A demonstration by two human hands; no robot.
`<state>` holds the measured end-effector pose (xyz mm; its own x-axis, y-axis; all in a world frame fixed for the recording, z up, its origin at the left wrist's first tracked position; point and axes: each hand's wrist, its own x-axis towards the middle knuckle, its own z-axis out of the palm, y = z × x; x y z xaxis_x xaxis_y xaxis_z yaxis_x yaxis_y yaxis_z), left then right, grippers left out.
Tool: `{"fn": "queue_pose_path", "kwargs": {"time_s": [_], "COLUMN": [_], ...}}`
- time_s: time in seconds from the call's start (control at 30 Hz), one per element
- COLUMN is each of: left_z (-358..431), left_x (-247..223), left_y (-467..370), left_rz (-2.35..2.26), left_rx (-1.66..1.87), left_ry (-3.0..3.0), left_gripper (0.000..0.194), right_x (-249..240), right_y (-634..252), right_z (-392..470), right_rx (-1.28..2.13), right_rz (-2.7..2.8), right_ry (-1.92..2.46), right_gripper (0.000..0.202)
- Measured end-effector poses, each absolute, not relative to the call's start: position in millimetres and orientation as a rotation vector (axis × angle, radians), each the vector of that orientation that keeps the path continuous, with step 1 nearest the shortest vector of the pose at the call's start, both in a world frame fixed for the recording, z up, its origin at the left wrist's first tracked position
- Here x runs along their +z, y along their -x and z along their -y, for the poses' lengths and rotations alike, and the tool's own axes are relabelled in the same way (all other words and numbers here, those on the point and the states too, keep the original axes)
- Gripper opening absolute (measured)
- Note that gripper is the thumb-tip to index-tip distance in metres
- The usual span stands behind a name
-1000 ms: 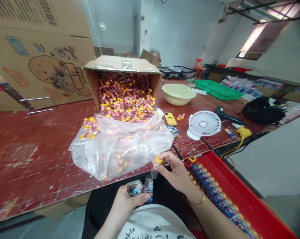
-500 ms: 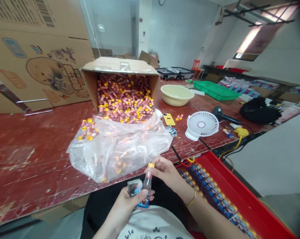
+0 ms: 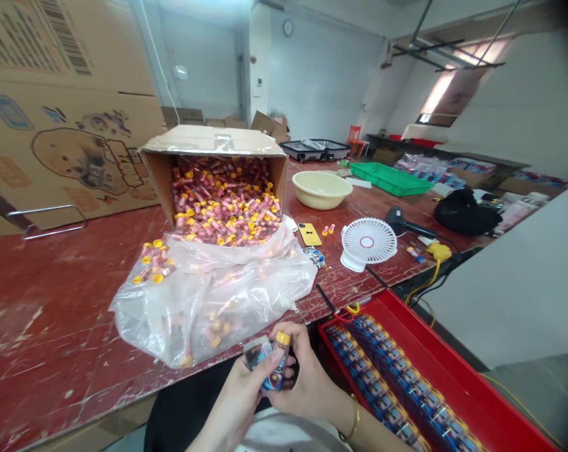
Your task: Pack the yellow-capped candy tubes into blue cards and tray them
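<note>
My left hand [image 3: 250, 384] is closed around a small blue printed clear packet [image 3: 256, 351], its thumb pressed on the front. Beside that thumb a clear tube with a yellow cap [image 3: 282, 340] stands upright against the blue printed packaging; whether it sits inside cannot be made out. My right hand [image 3: 309, 383] is closed about the tube from the right, fingers curled behind the cap. A carton [image 3: 213, 139] on its side spills many yellow-capped pink tubes [image 3: 231, 213] onto a plastic bag [image 3: 180, 307] in front of my hands.
At my right a red tray [image 3: 453, 358] holds rows of yellow-topped blue packs [image 3: 396, 370]. On the red table [image 3: 67, 314] are a white fan [image 3: 368, 242], a yellow phone [image 3: 309, 234], a cream basin [image 3: 321, 188] and a green tray [image 3: 387, 179]. A large carton [image 3: 71, 125] stands left.
The tube has come down lower against the printed packaging in my left hand. My right hand has moved down with it, its fingers now curled further around. The view has shifted slightly.
</note>
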<state>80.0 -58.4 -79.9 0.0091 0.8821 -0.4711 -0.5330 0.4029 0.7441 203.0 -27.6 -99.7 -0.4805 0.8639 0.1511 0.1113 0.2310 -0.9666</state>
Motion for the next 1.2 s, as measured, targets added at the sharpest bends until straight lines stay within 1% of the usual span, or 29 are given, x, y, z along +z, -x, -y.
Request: {"fn": "queue_pose_path", "kwargs": {"time_s": [0.1, 0.43, 0.53, 0.63, 0.83, 0.93, 0.97, 1.0, 1.1, 1.13, 1.2], "left_z": [62, 64, 68, 70, 69, 69, 68, 68, 66, 65, 61], "left_x": [-84, -86, -87, -89, -92, -92, -91, -90, -87, -88, -94], "left_y": [-77, -78, -76, -75, -75, -75, -75, -76, -81, -82, -83], "left_rz": [-1.096, -1.041, -1.054, -1.064, -1.074, -1.108, -1.132, -1.157, -1.224, -1.249, -1.295], "left_rx": [1.129, 1.124, 1.103, 1.11, 1.123, 1.147, 1.155, 1.156, 1.127, 1.124, 1.123], "left_ry": [-0.428, -0.447, -0.47, -0.478, -0.476, -0.488, -0.486, -0.483, -0.485, -0.482, -0.446], "left_gripper": [0.031, 0.027, 0.027, 0.027, 0.029, 0.03, 0.031, 0.033, 0.043, 0.046, 0.051], "right_x": [-100, -102, -104, -106, -107, -103, -102, -100, -97, -97, -97], "right_y": [-205, -203, -206, -207, -206, -210, -212, -214, -220, -221, -225], "right_z": [27, 29, 28, 27, 30, 23, 19, 15, 8, 6, 0], "right_rx": [1.218, 1.369, 1.255, 1.192, 1.219, 1.289, 1.339, 1.392, 1.526, 1.561, 1.616], "right_rz": [1.82, 1.772, 1.813, 1.835, 1.793, 1.767, 1.75, 1.718, 1.545, 1.486, 1.392], "right_ry": [0.849, 0.863, 0.878, 0.854, 0.833, 0.786, 0.752, 0.718, 0.714, 0.742, 0.791], "right_gripper": [0.064, 0.059, 0.063, 0.063, 0.061, 0.065, 0.064, 0.058, 0.031, 0.028, 0.034]}}
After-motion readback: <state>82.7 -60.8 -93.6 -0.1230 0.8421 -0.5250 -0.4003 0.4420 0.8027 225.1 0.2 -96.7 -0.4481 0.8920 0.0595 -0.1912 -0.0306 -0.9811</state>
